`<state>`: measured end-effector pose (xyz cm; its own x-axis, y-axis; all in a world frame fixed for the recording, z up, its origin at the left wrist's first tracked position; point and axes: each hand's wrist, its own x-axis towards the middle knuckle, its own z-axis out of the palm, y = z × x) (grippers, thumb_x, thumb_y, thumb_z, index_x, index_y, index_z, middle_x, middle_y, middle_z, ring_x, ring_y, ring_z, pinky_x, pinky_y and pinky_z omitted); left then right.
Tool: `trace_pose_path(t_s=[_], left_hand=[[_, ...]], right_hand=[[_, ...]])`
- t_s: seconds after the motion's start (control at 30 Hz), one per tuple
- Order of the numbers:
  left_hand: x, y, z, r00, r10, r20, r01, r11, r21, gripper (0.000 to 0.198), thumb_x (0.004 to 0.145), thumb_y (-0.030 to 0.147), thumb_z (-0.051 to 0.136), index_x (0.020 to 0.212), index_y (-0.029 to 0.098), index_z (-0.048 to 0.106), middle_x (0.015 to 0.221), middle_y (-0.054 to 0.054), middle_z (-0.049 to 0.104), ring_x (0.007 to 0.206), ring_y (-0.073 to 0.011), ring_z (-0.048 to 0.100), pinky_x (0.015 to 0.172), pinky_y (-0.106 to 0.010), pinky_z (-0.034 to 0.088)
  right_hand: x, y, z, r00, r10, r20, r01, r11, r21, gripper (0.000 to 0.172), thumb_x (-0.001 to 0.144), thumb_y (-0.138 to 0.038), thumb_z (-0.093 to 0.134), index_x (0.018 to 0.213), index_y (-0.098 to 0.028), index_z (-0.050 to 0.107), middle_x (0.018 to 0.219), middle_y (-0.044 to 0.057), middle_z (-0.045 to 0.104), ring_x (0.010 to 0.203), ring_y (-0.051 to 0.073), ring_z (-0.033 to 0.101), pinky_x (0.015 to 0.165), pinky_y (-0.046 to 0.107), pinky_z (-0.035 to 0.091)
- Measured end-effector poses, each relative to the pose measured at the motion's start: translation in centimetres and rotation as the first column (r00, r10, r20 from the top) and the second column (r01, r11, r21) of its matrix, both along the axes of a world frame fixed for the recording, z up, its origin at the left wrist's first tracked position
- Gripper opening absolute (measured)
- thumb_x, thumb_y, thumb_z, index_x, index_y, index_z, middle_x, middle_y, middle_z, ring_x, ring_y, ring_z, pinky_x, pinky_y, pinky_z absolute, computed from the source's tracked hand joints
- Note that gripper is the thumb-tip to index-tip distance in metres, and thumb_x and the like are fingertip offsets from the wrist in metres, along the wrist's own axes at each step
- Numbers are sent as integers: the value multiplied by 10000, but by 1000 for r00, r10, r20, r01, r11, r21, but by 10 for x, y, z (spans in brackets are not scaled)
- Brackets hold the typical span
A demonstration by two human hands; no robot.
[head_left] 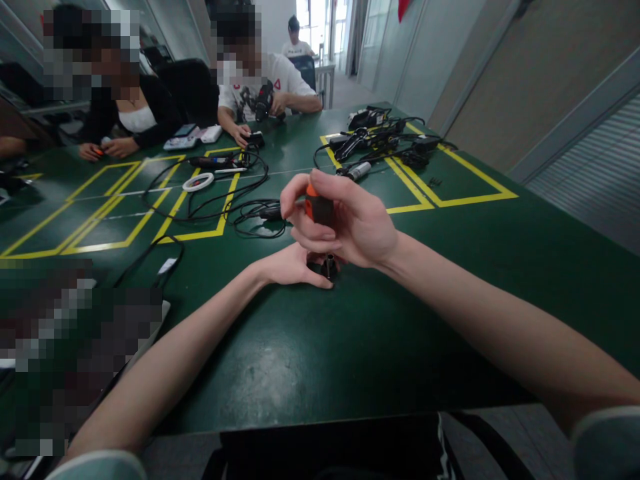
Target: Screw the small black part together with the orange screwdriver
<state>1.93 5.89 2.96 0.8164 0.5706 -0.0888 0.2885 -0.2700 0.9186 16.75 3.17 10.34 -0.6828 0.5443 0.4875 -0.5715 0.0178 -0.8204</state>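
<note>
My right hand (353, 217) is wrapped round the orange and black handle of a screwdriver (319, 205), held above the table. Below the hand a short metal shaft end shows, pointing down at a small black part (329, 268). Whether the tip touches the part cannot be made out. Low over the green table, my left hand (295, 265) closes on that black part, thumb on its near side. Most of the part is hidden behind my fingers, so its kind is unclear.
Coiled black cables (260, 217), a corded tool (217, 161) and a white tape roll (198, 182) lie beyond my hands. Power tools and cords (373, 137) are heaped at the back right. Across the table a person (270, 80) holds a drill; another person (135, 113) sits left.
</note>
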Motion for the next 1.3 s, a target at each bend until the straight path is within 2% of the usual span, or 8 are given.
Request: trace_pose_path(t_s=[0.13,0.37,0.7,0.93,1.03,1.13,1.23,1.3], left_hand=[[1,-1,1,1000,13,9,-12,999,-32,306,694,260,865,935,138,722,1005,-76,784,986,-237,724,929,-360,583],[2,0,0,1000,12,27,-12,1000,-29,284,688,260,867,909,154,725,964,-45,771,959,-216,706,931,-342,572],[-1,3,-5,999,-21,28,21,999,24,248,719,269,860,920,169,754,971,-30,772,935,-195,701,913,-319,573],[-2,2,-3,999,-32,5,31,998,49,266,749,275,839,971,150,764,1000,-59,788,999,-218,722,974,-345,577],[-2,3,-5,1000,-17,-19,18,999,48,293,740,300,844,981,155,762,1023,-58,787,999,-218,720,983,-352,576],[-3,4,-7,998,6,-61,-2,998,65,306,730,345,850,955,160,759,1024,-57,785,1008,-231,714,987,-371,577],[-4,3,-8,996,45,-71,-39,996,79,349,705,351,872,969,155,755,1050,-63,784,1038,-245,707,1008,-388,572],[-3,3,-7,997,54,-60,-50,997,58,388,698,341,885,1008,149,752,1068,-70,783,1039,-247,711,997,-387,579]], right_hand=[[2,-4,1,1000,-28,6,29,996,-81,271,1049,-440,554,924,-203,510,540,-132,327,410,31,191,383,124,233],[2,-7,2,1000,-24,16,25,997,-72,246,1075,-368,458,891,-206,484,552,-121,342,420,32,192,393,119,235],[1,-8,3,996,-63,56,66,996,-64,312,1017,-492,586,914,-220,475,537,-132,365,398,34,228,379,140,223],[-2,-7,3,991,-120,57,122,992,-38,437,976,-582,662,850,-205,481,645,-86,543,414,24,379,395,152,330],[-3,-5,4,995,-54,85,59,996,-65,485,1033,-609,562,808,-180,524,620,-75,495,439,33,385,404,152,333],[-4,-4,3,996,20,82,-13,997,-77,563,1056,-642,491,747,-173,529,549,-90,383,424,36,307,380,154,250],[-4,-6,3,999,30,40,-26,996,-90,591,1047,-674,474,733,-175,524,506,-113,304,396,30,217,370,165,169],[-3,-9,4,1000,-1,21,3,995,-100,537,1020,-673,532,783,-192,506,502,-129,297,390,28,181,369,164,146]])
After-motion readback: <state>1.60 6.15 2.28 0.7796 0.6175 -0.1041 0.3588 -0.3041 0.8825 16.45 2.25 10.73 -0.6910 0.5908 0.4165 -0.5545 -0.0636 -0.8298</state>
